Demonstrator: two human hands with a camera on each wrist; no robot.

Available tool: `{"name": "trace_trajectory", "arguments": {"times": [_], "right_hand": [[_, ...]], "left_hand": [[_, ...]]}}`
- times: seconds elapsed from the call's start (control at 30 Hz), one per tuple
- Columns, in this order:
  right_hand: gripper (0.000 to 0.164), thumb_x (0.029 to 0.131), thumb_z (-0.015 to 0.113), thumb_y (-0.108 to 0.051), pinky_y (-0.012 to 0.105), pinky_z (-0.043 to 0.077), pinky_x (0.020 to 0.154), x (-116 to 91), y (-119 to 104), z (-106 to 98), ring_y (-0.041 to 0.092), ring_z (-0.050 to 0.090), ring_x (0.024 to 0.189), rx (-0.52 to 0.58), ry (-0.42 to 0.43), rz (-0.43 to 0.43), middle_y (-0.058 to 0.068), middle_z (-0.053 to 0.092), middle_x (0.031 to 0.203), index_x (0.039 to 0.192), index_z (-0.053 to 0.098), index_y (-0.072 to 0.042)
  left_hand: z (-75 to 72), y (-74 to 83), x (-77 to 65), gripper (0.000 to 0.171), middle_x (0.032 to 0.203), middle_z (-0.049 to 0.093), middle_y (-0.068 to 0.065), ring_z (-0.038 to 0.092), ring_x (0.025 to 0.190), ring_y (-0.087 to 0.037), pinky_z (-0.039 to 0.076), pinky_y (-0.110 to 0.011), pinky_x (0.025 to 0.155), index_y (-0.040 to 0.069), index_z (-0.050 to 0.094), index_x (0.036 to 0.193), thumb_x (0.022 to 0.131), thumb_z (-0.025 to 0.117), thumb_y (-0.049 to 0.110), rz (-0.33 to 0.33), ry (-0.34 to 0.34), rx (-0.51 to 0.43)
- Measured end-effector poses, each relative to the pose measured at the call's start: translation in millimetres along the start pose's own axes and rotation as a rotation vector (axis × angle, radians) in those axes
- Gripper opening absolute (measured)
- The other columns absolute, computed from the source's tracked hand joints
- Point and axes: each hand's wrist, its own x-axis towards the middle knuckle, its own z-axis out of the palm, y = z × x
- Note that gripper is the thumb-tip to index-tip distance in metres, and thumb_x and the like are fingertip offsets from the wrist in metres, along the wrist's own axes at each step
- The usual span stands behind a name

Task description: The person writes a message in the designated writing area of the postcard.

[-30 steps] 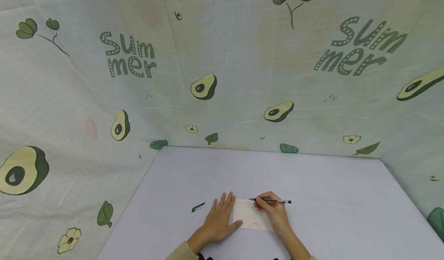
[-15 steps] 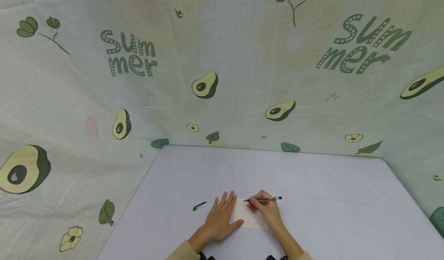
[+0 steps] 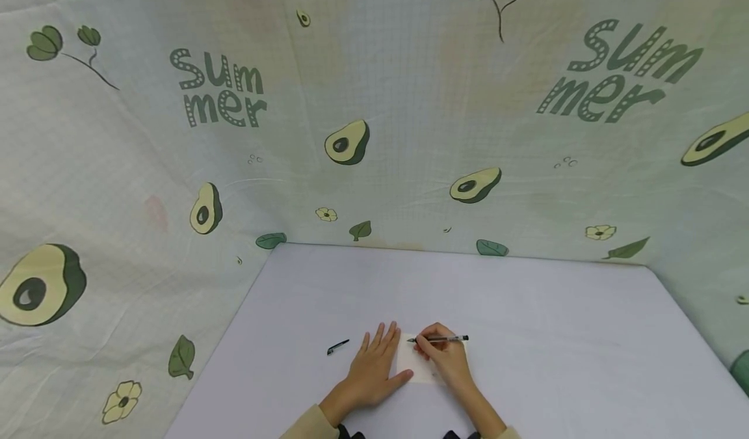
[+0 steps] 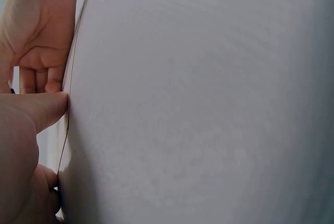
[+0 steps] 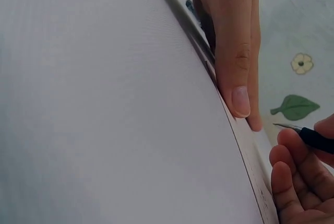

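A small cream sheet of paper (image 3: pixel 411 362) lies on the white table. My left hand (image 3: pixel 373 375) rests flat along its left edge, fingers straight and thumb spread onto the lower corner. In the right wrist view the left thumb (image 5: pixel 232 62) presses at the paper's edge. My right hand (image 3: pixel 449 359) pinches a pen (image 3: pixel 455 339) between thumb and fingers over the upper part of the sheet. The pen lies nearly level, its tip pointing left toward the left fingers. In the right wrist view the dark pen grip and bare tip (image 5: pixel 287 126) show clear of the sheet.
A black pen cap (image 3: pixel 337 346) lies on the table (image 3: pixel 556 335) left of the left hand. A cloth backdrop (image 3: pixel 404 101) printed with avocados and leaves rises behind the table and along its sides. Small marks show near the sheet's lower edge.
My right hand has moved left across the sheet with the pen, bringing the tip nearer the left fingers. The left hand stays on the paper. The head view has shifted slightly.
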Motion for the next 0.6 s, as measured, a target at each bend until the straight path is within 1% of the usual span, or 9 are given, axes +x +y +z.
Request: {"name": "trace_trajectory", "arguments": {"times": [0.13, 0.23, 0.33, 0.43, 0.53, 0.6], "right_hand": [[0.006, 0.090, 0.071, 0.000, 0.021, 0.048, 0.054, -0.9, 1.2, 2.5, 0.016, 0.063, 0.062, -0.030, 0.015, -0.011, 0.014, 0.070, 0.075, 0.086, 0.067, -0.001], [0.008, 0.091, 0.071, -0.005, 0.020, 0.047, 0.054, -2.0, 1.9, 3.8, 0.016, 0.064, 0.064, -0.075, 0.026, -0.013, 0.011, 0.071, 0.075, 0.085, 0.067, -0.003], [0.009, 0.092, 0.071, -0.008, 0.020, 0.046, 0.055, -2.5, 2.5, 4.4, 0.015, 0.064, 0.066, -0.119, 0.034, 0.000, 0.008, 0.071, 0.075, 0.084, 0.067, -0.005], [0.008, 0.092, 0.072, -0.010, 0.021, 0.046, 0.055, -3.0, 2.2, 4.3, 0.014, 0.065, 0.067, -0.158, 0.036, 0.005, 0.005, 0.071, 0.076, 0.085, 0.068, -0.008], [0.007, 0.092, 0.072, -0.012, 0.021, 0.046, 0.056, -3.5, 1.3, 4.5, 0.014, 0.065, 0.069, -0.172, 0.040, 0.003, 0.003, 0.072, 0.077, 0.087, 0.068, -0.009], [0.006, 0.091, 0.073, -0.011, 0.021, 0.046, 0.056, -3.2, 1.7, 4.5, 0.015, 0.066, 0.069, -0.160, 0.047, 0.002, 0.004, 0.072, 0.078, 0.087, 0.069, -0.009]], "left_hand": [[-0.6, 0.5, 0.0, 0.085, 0.164, 0.017, -0.015, 0.012, 0.150, -0.035, 0.015, -0.060, 0.116, 0.000, 0.025, 0.157, 0.101, 0.036, 0.063, 0.004, -0.002, 0.001], [-0.9, 0.6, 0.0, 0.084, 0.164, 0.018, -0.016, 0.013, 0.150, -0.035, 0.016, -0.060, 0.116, -0.001, 0.025, 0.156, 0.101, 0.038, 0.062, 0.011, 0.003, -0.001], [-0.8, 0.5, -0.1, 0.084, 0.163, 0.019, -0.016, 0.015, 0.150, -0.036, 0.017, -0.060, 0.116, -0.001, 0.026, 0.156, 0.101, 0.038, 0.062, 0.015, 0.008, 0.000], [-1.1, 0.6, -0.5, 0.086, 0.164, 0.019, -0.014, 0.014, 0.150, -0.034, 0.017, -0.058, 0.116, 0.001, 0.025, 0.157, 0.100, 0.037, 0.064, 0.008, 0.006, 0.013], [-1.4, 0.1, -0.5, 0.088, 0.165, 0.017, -0.012, 0.013, 0.151, -0.033, 0.017, -0.056, 0.117, 0.003, 0.023, 0.158, 0.099, 0.036, 0.067, -0.007, 0.008, 0.036], [-1.2, -1.0, 0.0, 0.090, 0.165, 0.016, -0.011, 0.012, 0.151, -0.033, 0.016, -0.055, 0.118, 0.004, 0.023, 0.158, 0.098, 0.036, 0.069, -0.016, 0.012, 0.050]]}}
